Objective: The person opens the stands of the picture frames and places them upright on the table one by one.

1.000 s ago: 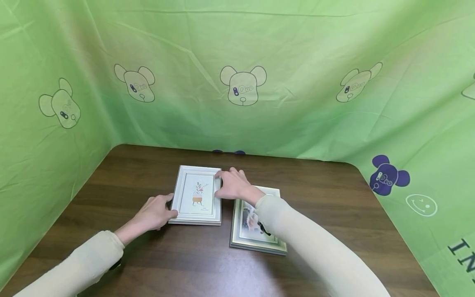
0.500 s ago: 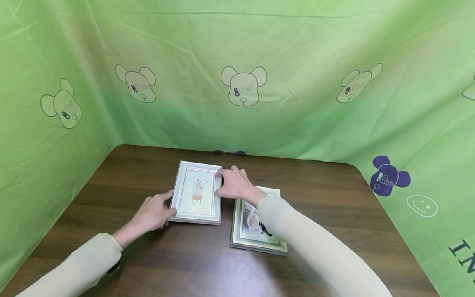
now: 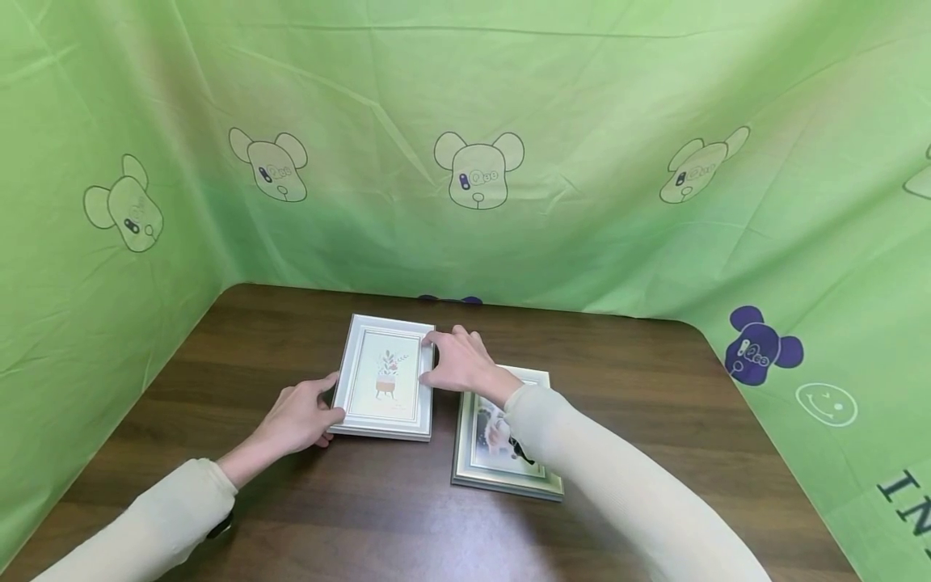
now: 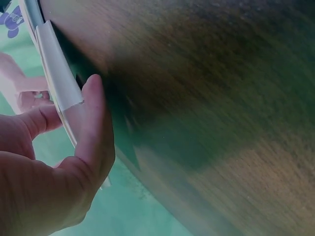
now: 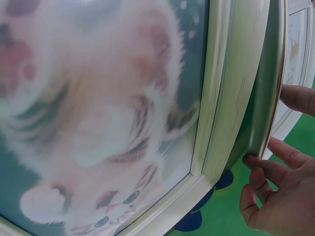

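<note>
Plant-print frame, face up, long axis roughly near-to-far

- A brown table shows rounded far corners.
- Green cloth hangs behind and at both sides, printed with bear heads.
- A purple bear and smiley mark its right side.
- A pale frame, picturing a furry animal, lies on the table.

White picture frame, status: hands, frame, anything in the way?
Left hand pinches left edge, right hand grips right edge. White picture frame face up between them. Second frame close on the right, partly hidden by right forearm; gap between frames.
</note>
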### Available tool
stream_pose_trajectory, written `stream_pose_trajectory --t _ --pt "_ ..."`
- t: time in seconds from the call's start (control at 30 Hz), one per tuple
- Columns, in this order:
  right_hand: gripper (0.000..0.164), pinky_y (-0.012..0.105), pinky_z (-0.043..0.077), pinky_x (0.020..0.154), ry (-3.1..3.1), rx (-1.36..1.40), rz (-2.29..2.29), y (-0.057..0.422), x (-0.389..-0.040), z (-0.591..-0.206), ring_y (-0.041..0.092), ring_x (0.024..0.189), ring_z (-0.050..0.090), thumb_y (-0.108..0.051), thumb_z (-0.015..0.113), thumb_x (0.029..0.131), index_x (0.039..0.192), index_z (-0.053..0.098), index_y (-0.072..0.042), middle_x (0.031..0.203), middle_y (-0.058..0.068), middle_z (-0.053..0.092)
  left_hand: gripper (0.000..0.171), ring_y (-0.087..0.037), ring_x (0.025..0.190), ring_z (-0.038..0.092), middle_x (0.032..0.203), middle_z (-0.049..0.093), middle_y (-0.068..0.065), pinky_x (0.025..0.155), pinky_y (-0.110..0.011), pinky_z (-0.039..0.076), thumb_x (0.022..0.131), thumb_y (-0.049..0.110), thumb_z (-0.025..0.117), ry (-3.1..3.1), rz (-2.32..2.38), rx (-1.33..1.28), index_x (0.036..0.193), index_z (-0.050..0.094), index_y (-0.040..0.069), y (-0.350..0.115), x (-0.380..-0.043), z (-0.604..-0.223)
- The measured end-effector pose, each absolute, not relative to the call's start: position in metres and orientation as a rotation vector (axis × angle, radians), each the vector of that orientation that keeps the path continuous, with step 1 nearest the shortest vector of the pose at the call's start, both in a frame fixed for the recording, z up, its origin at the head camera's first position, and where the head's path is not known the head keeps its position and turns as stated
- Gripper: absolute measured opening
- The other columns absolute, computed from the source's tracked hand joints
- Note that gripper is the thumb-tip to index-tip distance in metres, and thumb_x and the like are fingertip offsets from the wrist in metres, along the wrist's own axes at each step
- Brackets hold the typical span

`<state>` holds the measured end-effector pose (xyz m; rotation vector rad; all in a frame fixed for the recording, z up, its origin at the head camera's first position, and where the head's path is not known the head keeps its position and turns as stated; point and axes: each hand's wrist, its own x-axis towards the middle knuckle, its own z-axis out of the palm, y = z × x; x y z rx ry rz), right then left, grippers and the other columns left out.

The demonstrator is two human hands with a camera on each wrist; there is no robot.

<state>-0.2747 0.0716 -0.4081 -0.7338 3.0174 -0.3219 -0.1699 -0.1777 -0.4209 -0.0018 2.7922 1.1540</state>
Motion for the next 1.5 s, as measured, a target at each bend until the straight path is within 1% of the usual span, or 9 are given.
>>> stream_pose_trajectory --t 0.23,0.53,0.7,0.97,1.07,1.33,1.5 --pt "0.062 0.032 0.032 0.068 3.009 -0.735 -0.325 0.072 -0.273 -0.409 0.017 0.079 0.042 -0.044 0.073 0.067 0.123 0.061 -0.02 0.097 -0.005 0.065 0.068 -0.013 0.047 0.062 0.061 0.061 0.002 0.055 -0.028 0.05 0.081 0.015 0.063 2.813 1.111 0.014 0.144 0.039 0.006 -0.178 -0.17 -0.421" --pt "0.063 0.031 0.031 0.068 3.002 -0.732 -0.351 0.073 -0.273 -0.411 0.017 0.079 0.042 -0.044 0.073 0.066 0.123 0.06 -0.02 0.096 -0.005 0.065 0.069 -0.014 0.05 0.062 0.063 0.06 0.0 0.053 -0.028 0.051 0.083 0.016 0.061 2.788 1.146 0.01 0.147 0.036 0.01 -0.179 -0.168 -0.42" --pt "0.063 0.031 0.032 0.068 3.013 -0.737 -0.349 0.073 -0.274 -0.411 0.017 0.079 0.041 -0.045 0.072 0.067 0.124 0.06 -0.02 0.097 -0.005 0.065 0.07 -0.014 0.053 0.062 0.067 0.06 -0.001 0.054 -0.027 0.052 0.084 0.017 0.061 2.754 1.193 -0.015 0.148 0.034 0.012 -0.18 -0.167 -0.42" --pt "0.063 0.031 0.031 0.068 3.022 -0.735 -0.332 0.072 -0.273 -0.411 0.016 0.078 0.04 -0.045 0.071 0.067 0.124 0.06 -0.021 0.092 -0.005 0.064 0.073 -0.016 0.056 0.063 0.075 0.059 -0.005 0.055 -0.029 0.054 0.086 0.016 0.066 2.688 1.268 -0.012 0.149 0.03 0.011 -0.179 -0.163 -0.418" --pt "0.063 0.031 0.031 0.067 3.023 -0.735 -0.342 0.072 -0.273 -0.411 0.016 0.077 0.04 -0.045 0.071 0.067 0.124 0.06 -0.021 0.09 -0.006 0.063 0.073 -0.017 0.057 0.064 0.076 0.059 -0.005 0.056 -0.029 0.054 0.086 0.016 0.067 2.681 1.277 -0.028 0.15 0.029 0.014 -0.179 -0.163 -0.417" --pt "0.062 0.031 0.031 0.067 3.042 -0.741 -0.365 0.073 -0.273 -0.411 0.016 0.077 0.04 -0.045 0.072 0.067 0.123 0.06 -0.021 0.092 -0.005 0.065 0.073 -0.018 0.058 0.064 0.075 0.06 -0.005 0.057 -0.03 0.054 0.087 0.015 0.066 2.677 1.293 -0.008 0.15 0.029 0.012 -0.179 -0.162 -0.413" --pt "0.065 0.03 0.031 0.069 3.045 -0.738 -0.401 0.074 -0.273 -0.41 0.015 0.079 0.04 -0.046 0.073 0.066 0.124 0.059 -0.022 0.092 -0.006 0.064 0.074 -0.02 0.059 0.066 0.076 0.061 -0.005 0.061 -0.031 0.054 0.087 0.014 0.066 2.663 1.328 -0.008 0.15 0.028 0.012 -0.179 -0.161 -0.41"
